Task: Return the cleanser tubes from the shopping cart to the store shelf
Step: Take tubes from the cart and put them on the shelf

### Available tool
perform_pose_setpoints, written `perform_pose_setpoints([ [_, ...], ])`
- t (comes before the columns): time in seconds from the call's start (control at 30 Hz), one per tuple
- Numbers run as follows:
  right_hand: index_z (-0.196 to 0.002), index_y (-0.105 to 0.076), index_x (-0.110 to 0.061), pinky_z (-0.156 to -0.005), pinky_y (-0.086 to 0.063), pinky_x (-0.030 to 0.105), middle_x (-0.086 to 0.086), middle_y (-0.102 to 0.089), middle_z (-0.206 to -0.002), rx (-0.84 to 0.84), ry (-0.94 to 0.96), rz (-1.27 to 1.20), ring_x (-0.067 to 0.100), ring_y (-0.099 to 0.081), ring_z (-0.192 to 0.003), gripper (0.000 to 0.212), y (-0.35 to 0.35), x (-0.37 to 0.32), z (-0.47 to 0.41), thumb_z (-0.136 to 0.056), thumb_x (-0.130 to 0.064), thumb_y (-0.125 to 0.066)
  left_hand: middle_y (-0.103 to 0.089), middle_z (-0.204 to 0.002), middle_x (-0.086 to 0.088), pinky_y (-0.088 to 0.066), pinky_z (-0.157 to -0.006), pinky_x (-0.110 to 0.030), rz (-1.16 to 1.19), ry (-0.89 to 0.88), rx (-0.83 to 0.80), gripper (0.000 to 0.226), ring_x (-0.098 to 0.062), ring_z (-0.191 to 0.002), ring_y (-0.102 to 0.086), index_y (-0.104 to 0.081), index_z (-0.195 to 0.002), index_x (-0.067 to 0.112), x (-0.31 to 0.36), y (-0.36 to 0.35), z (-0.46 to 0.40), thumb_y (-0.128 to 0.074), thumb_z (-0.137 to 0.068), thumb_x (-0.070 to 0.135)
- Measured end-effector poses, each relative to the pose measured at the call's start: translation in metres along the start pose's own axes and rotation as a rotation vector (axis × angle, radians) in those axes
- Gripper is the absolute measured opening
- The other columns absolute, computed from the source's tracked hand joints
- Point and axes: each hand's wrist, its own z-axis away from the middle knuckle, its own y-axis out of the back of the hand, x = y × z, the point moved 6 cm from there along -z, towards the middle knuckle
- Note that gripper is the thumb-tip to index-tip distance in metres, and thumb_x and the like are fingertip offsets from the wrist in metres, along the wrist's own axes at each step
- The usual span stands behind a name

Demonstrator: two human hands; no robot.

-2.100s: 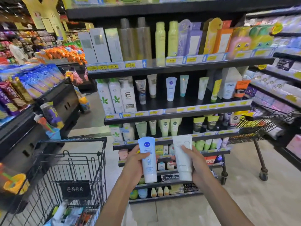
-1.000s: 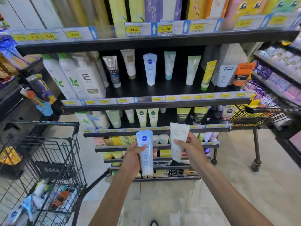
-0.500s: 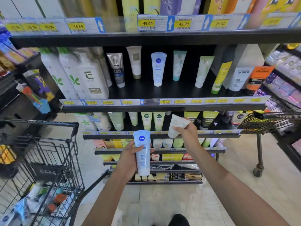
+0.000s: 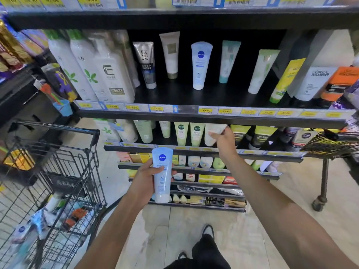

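Two tubes are being carried: my right hand (image 4: 223, 140) is gripping the white tube (image 4: 212, 133) at the lower shelf (image 4: 252, 153), twelve o'clock; my left hand (image 4: 147, 177) is clasping the Nivea tube (image 4: 162, 175). I'm risking toppling the green tubes (image 4: 189, 133) at eleven o'clock.

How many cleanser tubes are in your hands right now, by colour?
Pale blue Nivea tube: 1, held in the left hand
White tube: 1, held in the right hand
Total: 2
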Motion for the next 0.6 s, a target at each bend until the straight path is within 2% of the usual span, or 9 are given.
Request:
perform_pose_setpoints([
  [0.1, -0.12, -0.063, -0.014, -0.095, -0.053, 0.037, 0.001, -0.072, -0.112, 0.028, -0.038, -0.015, 0.019, -0.066, -0.106, 0.038, 0.001, 0.009, -0.007, -0.088, 0.003, -0.072, -0.069, -0.117, -0.023, -0.061, -0.08, -0.046, 0.015, -0.003, -0.001, 0.056, -0.038, -0.097, -0.071, -0.059, -0.135, 0.004, -0.001, 0.003, -0.001, -0.067, -0.08, 0.008],
  [0.2, -0.116, -0.063, -0.013, -0.081, -0.053, 0.03, 0.001, -0.07, -0.107, 0.006, -0.08, -0.026, 0.017, -0.064, -0.1, 0.035, -0.003, 0.016, -0.01, -0.089, 0.01, -0.064, -0.07, -0.115, -0.023, -0.061, -0.079, -0.046, 0.006, 0.01, 0.004, 0.055, -0.035, -0.094, -0.072, -0.061, -0.134, 0.006, -0.002, 0.008, -0.001, -0.068, -0.079, 0.008],
  [0.37, -0.113, -0.064, -0.012, -0.078, -0.048, 0.027, 0.002, -0.069, -0.105, 0.049, -0.104, -0.054, 0.013, -0.062, -0.092, 0.036, -0.008, 0.018, -0.022, -0.088, 0.012, -0.054, -0.071, -0.113, -0.021, -0.06, -0.076, -0.048, 0.0, 0.03, 0.055, 0.053, -0.037, -0.094, -0.071, -0.065, -0.13, 0.009, -0.003, 0.018, -0.001, -0.071, -0.077, 0.009],
  [0.47, -0.105, -0.062, -0.008, -0.077, -0.043, 0.031, 0.009, -0.065, -0.101, 0.072, -0.121, -0.038, 0.021, -0.057, -0.087, 0.032, -0.012, 0.014, -0.03, -0.083, 0.012, -0.051, -0.072, -0.109, -0.02, -0.06, -0.072, -0.046, -0.005, 0.028, 0.059, 0.053, -0.035, -0.089, -0.072, -0.065, -0.129, 0.009, 0.0, 0.019, -0.002, -0.07, -0.076, 0.01],
  [0.6, -0.099, -0.057, -0.007, -0.075, -0.04, 0.031, 0.013, -0.059, -0.096, 0.133, -0.138, -0.016, 0.025, -0.051, -0.084, 0.022, -0.014, 0.013, -0.041, -0.084, 0.009, -0.051, -0.069, -0.113, -0.023, -0.059, -0.075, -0.046, -0.022, 0.026, 0.061, 0.055, -0.04, -0.098, -0.067, -0.064, -0.131, 0.009, 0.002, 0.021, -0.006, -0.071, -0.077, 0.011],
])
